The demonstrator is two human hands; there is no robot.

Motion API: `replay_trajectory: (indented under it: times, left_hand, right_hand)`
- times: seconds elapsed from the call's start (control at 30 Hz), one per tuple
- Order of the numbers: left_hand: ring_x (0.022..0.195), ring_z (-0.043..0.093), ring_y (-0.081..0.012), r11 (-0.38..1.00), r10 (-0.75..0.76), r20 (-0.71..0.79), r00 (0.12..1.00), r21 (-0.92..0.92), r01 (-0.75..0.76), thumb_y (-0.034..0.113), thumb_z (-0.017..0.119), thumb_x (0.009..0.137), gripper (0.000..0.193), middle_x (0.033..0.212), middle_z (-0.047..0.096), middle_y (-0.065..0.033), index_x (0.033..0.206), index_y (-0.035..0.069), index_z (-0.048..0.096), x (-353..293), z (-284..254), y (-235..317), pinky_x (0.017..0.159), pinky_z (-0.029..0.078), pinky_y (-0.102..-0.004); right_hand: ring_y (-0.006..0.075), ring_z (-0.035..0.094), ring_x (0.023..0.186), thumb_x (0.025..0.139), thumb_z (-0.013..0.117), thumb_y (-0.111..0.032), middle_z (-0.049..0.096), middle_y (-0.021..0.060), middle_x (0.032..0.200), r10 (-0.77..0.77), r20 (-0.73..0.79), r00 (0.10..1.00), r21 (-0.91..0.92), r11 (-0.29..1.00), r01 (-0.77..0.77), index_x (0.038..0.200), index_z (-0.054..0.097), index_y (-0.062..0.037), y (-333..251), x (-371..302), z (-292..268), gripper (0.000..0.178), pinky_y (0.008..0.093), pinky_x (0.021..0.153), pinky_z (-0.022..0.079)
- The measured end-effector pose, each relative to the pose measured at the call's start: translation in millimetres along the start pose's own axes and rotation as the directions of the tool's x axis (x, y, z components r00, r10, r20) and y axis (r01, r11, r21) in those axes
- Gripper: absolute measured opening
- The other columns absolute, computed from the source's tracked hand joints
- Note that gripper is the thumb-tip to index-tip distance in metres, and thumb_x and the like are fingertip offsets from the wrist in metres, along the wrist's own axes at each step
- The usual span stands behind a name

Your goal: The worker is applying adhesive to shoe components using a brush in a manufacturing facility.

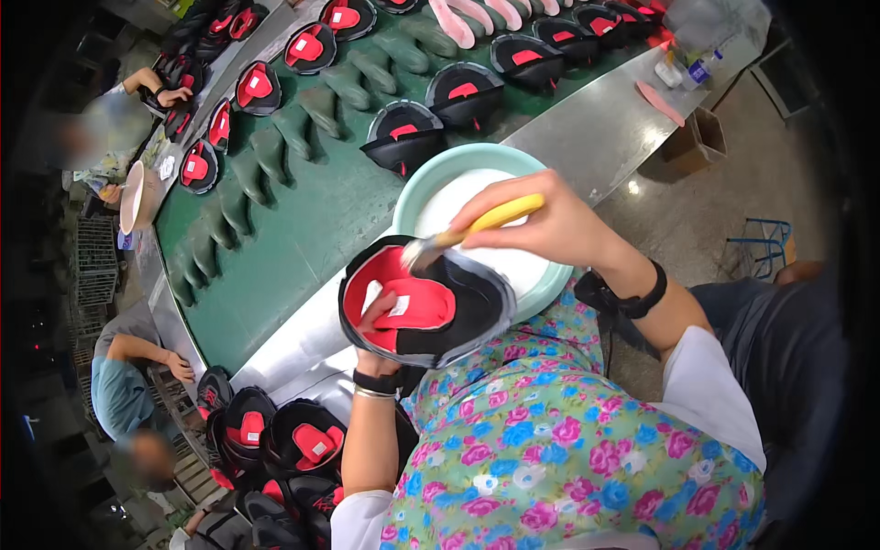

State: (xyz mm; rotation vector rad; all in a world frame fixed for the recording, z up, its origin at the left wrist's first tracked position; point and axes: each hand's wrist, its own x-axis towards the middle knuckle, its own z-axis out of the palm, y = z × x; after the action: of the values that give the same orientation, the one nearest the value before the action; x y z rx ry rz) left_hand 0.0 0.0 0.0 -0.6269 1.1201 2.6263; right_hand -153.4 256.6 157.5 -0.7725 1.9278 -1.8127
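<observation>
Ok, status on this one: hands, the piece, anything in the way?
Left hand cradles black-and-red shoe upper, bottom up. Right hand holds yellow-handled brush, bristles on upper's rim. Teal bowl of white glue just behind; nothing blocking.

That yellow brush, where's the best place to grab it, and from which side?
Probably the yellow handle of the brush, coming in from the right. The handle sticks up and to the right, bare and dry, while the bristle end points down-left onto the edge of the shoe upper. The right hand takes it just so, with the left hand steadying the upper over the bowl.
</observation>
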Motion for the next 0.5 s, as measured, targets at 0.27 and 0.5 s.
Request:
replay_trajectory:
  times: [0.27,0.5]
  left_hand:
    - [0.110,0.057,-0.0225,0.978,-0.019,0.431,0.902,-0.179,0.106,0.011,0.048,0.092,0.038,0.124,0.055,-0.0133,0.128,-0.003,0.047,-20,83,15,0.097,0.047,-0.0326]
    - [0.106,0.059,-0.0229,0.988,-0.152,0.200,0.968,0.014,0.152,0.000,0.054,0.085,0.035,0.119,0.058,-0.0134,0.120,-0.004,0.054,-22,41,4,0.095,0.049,-0.0360]
  right_hand:
    - [0.0112,0.064,0.071,0.078,0.071,-0.013,0.070,0.0053,0.078,-0.179,0.259,0.949,0.007,0.983,0.184,0.089,0.071,-0.0037,10,24,31,0.014,0.0236,0.068,0.050]
    - [0.0089,0.059,0.058,0.072,0.074,-0.019,0.065,0.0036,0.063,0.208,-0.085,0.974,-0.188,0.957,-0.221,0.074,0.069,-0.0026,51,-7,7,0.017,0.0235,0.058,0.046]
